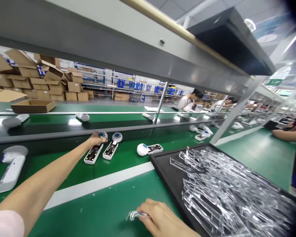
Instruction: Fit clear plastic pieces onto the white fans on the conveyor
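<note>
My left hand (pixel 96 139) stretches out to the far side of the green bench and is closed on the round head of a white handheld device (pixel 93 154), whose handle shows a dark circuit board. Just right of it lies a similar white device (pixel 111 150) with a blue-dotted round head. Farther right rests another such unit (pixel 155 148), turned sideways. Low in the view, my right hand (pixel 160 217) pinches a clear plastic piece (pixel 135 215) above the bench. Beside that hand, a black tray (pixel 166 179) holds a heap of clear plastic parts (pixel 227 184).
White devices (pixel 12 171) lie at the left, and more (pixel 201 131) sit farther along the line. A metal rail (pixel 64 134) runs behind them. Overhead hangs a long shelf (pixel 113 42), with a slanted post (pixel 236 110) at right. Co-workers (pixel 187 100) sit beyond; an open carton (pixel 33 106) stands back left.
</note>
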The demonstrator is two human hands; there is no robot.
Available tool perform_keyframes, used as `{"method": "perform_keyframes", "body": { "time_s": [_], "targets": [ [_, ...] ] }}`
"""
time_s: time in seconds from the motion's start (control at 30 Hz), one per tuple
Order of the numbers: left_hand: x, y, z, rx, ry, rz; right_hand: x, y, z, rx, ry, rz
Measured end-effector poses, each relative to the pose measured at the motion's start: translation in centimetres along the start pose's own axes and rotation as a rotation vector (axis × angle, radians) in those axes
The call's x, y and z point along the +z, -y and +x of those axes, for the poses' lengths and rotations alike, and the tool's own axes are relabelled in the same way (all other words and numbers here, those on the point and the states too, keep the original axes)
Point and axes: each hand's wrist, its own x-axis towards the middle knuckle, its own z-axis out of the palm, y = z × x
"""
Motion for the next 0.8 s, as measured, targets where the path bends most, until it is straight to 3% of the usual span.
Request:
{"method": "perform_keyframes", "body": {
  "time_s": [0.1,0.2,0.33,0.43,0.63,0.8],
  "targets": [
    [-1.8,-1.4,-2.3,-0.030,-0.016,-0.110,-1.1,2.0,0.4,0.065,0.069,0.207],
    [-3.2,-3.3,-5.1,-0.060,0.106,-0.250,-2.0,4.1,1.1,-0.001,0.072,0.328],
    [-4.4,-4.9,-9.2,-0.118,0.234,-0.342,-2.4,8.0,3.0,-0.072,-0.116,0.308],
    [-4.8,-5.3,-12.2,-0.151,0.281,-0.282,-1.5,11.0,5.1,0.007,-0.291,0.108],
    [-4.4,-6.3,-16.8,-0.063,0.014,-0.158,2.5,14.5,9.0,0.093,-0.510,-0.140],
    [-4.5,-7.1,-18.7,-0.010,0.011,-0.129,4.0,15.3,9.9,0.113,-0.592,-0.121]
  ]
}}
